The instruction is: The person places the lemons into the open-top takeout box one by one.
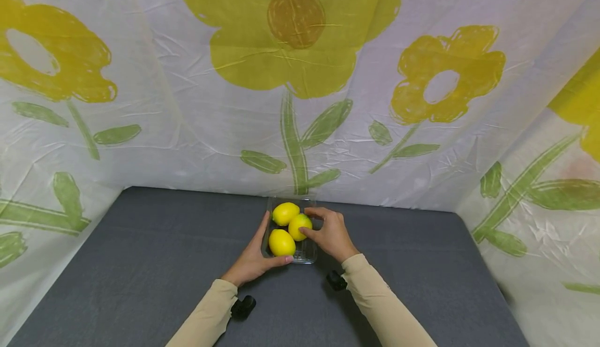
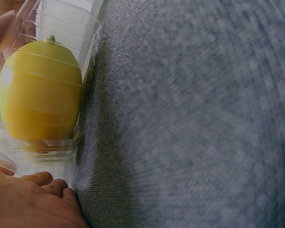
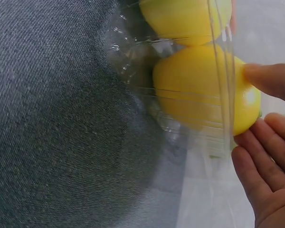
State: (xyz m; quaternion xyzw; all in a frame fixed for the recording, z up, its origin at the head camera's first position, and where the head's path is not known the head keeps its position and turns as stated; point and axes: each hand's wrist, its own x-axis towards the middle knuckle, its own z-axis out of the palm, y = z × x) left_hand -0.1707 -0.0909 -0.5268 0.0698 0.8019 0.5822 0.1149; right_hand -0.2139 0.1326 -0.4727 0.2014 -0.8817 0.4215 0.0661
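Three yellow lemons lie in a clear plastic container [image 1: 307,256] in the head view: one at the back [image 1: 285,213], one at the right [image 1: 298,225] and one at the front left [image 1: 282,243]. My left hand [image 1: 253,264] holds the container, thumb over the near edge and fingers along the left side. With thumb and fingers, my right hand [image 1: 332,233] pinches the right lemon. That lemon [image 3: 194,90] shows through the clear wall in the right wrist view, partly above the rim. In the left wrist view, a lemon [image 2: 40,95] with a green tip sits behind the wall.
A dark grey cloth [image 1: 154,269] covers the table under the container. Behind the table's back edge hangs a white sheet [image 1: 211,144] printed with yellow flowers, and it continues along both sides. Each forearm has a small black camera [image 1: 244,308] near the wrist.
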